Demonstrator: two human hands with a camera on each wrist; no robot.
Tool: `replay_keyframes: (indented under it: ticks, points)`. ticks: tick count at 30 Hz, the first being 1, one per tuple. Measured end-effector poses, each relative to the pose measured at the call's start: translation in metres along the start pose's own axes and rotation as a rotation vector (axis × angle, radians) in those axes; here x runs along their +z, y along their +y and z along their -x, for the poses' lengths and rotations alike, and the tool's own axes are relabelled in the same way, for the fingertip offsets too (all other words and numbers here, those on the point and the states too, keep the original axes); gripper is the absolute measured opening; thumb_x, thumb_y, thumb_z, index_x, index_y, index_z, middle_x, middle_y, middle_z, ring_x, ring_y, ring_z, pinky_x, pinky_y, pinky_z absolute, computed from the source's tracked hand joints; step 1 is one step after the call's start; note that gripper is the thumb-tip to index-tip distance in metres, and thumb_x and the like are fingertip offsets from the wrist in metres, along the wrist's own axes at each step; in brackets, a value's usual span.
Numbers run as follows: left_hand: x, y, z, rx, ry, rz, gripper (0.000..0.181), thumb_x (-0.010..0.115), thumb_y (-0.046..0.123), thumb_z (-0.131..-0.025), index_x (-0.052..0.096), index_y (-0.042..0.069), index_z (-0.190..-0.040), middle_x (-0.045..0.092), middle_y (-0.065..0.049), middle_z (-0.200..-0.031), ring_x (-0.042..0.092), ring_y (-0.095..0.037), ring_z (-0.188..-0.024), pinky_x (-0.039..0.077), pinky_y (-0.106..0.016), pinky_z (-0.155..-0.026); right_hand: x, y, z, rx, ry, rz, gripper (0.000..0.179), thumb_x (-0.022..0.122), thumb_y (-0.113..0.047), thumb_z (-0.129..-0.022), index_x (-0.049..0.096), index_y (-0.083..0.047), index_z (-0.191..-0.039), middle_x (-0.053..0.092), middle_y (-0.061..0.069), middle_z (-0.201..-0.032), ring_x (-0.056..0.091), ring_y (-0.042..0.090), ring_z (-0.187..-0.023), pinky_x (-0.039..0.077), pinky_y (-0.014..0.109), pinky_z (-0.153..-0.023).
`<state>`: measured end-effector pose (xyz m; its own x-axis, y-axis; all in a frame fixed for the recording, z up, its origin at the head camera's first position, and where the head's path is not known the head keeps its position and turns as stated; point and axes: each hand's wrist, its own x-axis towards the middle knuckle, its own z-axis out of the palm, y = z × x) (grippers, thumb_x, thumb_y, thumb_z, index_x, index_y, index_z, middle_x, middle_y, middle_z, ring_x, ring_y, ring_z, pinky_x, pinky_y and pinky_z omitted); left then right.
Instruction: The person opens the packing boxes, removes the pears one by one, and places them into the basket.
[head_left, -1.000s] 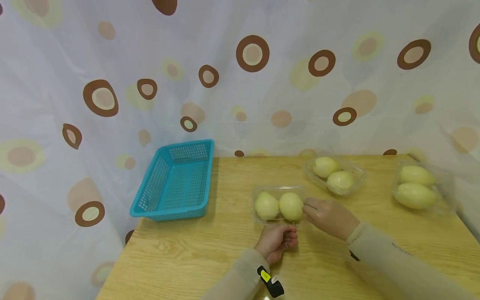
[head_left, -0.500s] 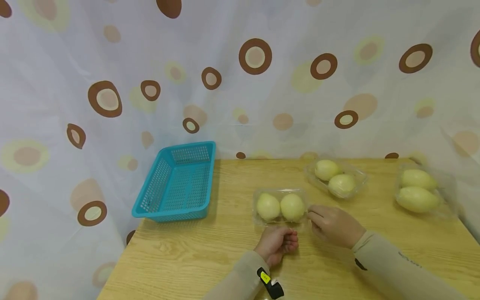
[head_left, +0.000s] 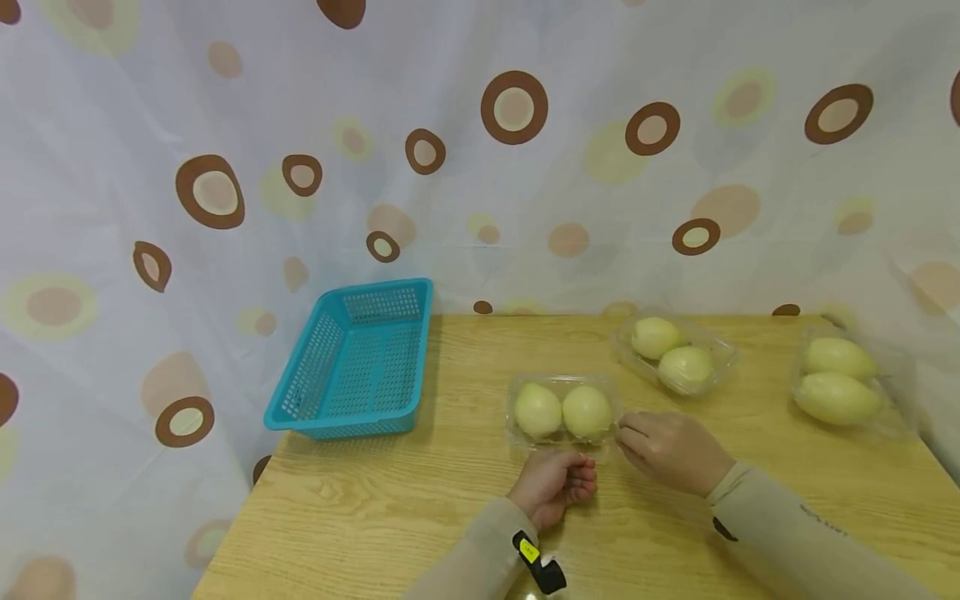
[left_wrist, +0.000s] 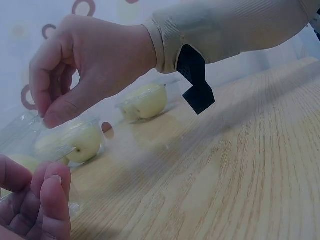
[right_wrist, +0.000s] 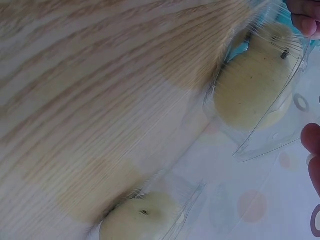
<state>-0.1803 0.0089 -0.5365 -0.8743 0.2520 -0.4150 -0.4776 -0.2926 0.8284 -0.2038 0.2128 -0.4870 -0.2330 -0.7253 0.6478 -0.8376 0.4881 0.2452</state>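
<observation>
Two pale yellow-green round fruits (head_left: 587, 412) sit in a clear plastic tray (head_left: 562, 380) at the middle of the table. Clear plastic film (right_wrist: 265, 10) with fine creases stretches about this tray. My left hand (head_left: 551, 487) is at the tray's near edge, fingers curled and thumb against them, seemingly pinching the film. At the right end my right hand (head_left: 671, 450) has thumb and forefinger together at the film's edge. The film is nearly invisible between the fingertips. In the left wrist view, the right hand (left_wrist: 85, 70) stands above the near fingers of the left (left_wrist: 52, 200).
A teal perforated basket (head_left: 375, 367) stands at the left of the wooden table (head_left: 360, 508). Two more clear trays hold similar fruits, one pair behind on the right (head_left: 686, 369), another at the far right (head_left: 836, 398). A patterned curtain (head_left: 450, 192) hangs behind.
My right hand has moved slightly right and nearer from the tray's right end, then nearly stopped. The left hand keeps its place. The tray shifts slightly right in view as the head view moves.
</observation>
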Motion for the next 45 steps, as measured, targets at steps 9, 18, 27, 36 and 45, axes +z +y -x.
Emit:
replay_keyframes:
  ticks: [9,18,27,36,45]
  points:
    - [0.0,0.002,0.0,-0.001,-0.005,-0.01,0.015,0.059,0.008,-0.086,0.07,-0.003,-0.083,0.065,-0.006,-0.067,0.063,-0.013,-0.057,0.049,-0.021,-0.051,-0.002,0.002,-0.001,0.002,0.005,-0.004,0.038,0.039,-0.02,-0.101,0.068,-0.006,-0.082,0.062,0.003,-0.081,0.06,0.011,-0.06,0.05,0.025,-0.05]
    - [0.001,0.002,0.001,-0.002,-0.01,-0.017,0.014,0.06,0.008,-0.086,0.07,-0.003,-0.084,0.065,-0.005,-0.067,0.063,-0.012,-0.057,0.049,-0.021,-0.051,-0.006,0.006,-0.004,0.019,-0.001,-0.013,0.039,0.038,-0.023,-0.103,0.068,-0.007,-0.085,0.062,0.003,-0.082,0.061,0.012,-0.063,0.052,0.027,-0.053]
    - [0.001,0.003,0.001,-0.005,-0.005,-0.023,0.016,0.06,0.007,-0.086,0.07,-0.005,-0.087,0.065,-0.006,-0.067,0.064,-0.013,-0.058,0.05,-0.021,-0.052,-0.01,0.008,-0.008,0.04,-0.014,-0.031,0.035,0.041,-0.024,-0.103,0.067,-0.008,-0.086,0.062,0.001,-0.084,0.06,0.01,-0.064,0.051,0.025,-0.054]
    - [0.001,0.003,0.001,-0.003,-0.016,-0.028,0.015,0.06,0.007,-0.086,0.07,-0.004,-0.085,0.065,-0.006,-0.067,0.063,-0.013,-0.058,0.05,-0.021,-0.052,-0.01,0.01,-0.01,0.05,0.002,-0.038,0.035,0.042,-0.024,-0.103,0.067,-0.007,-0.086,0.062,0.001,-0.082,0.06,0.01,-0.063,0.05,0.024,-0.052]
    - [0.0,0.002,0.001,-0.001,-0.026,-0.016,0.017,0.06,0.006,-0.085,0.07,-0.007,-0.088,0.066,-0.006,-0.067,0.064,-0.013,-0.058,0.051,-0.022,-0.053,-0.015,0.016,-0.015,0.055,0.042,-0.006,0.036,0.041,-0.026,-0.104,0.067,-0.006,-0.087,0.062,0.002,-0.08,0.059,0.009,-0.059,0.049,0.024,-0.049]
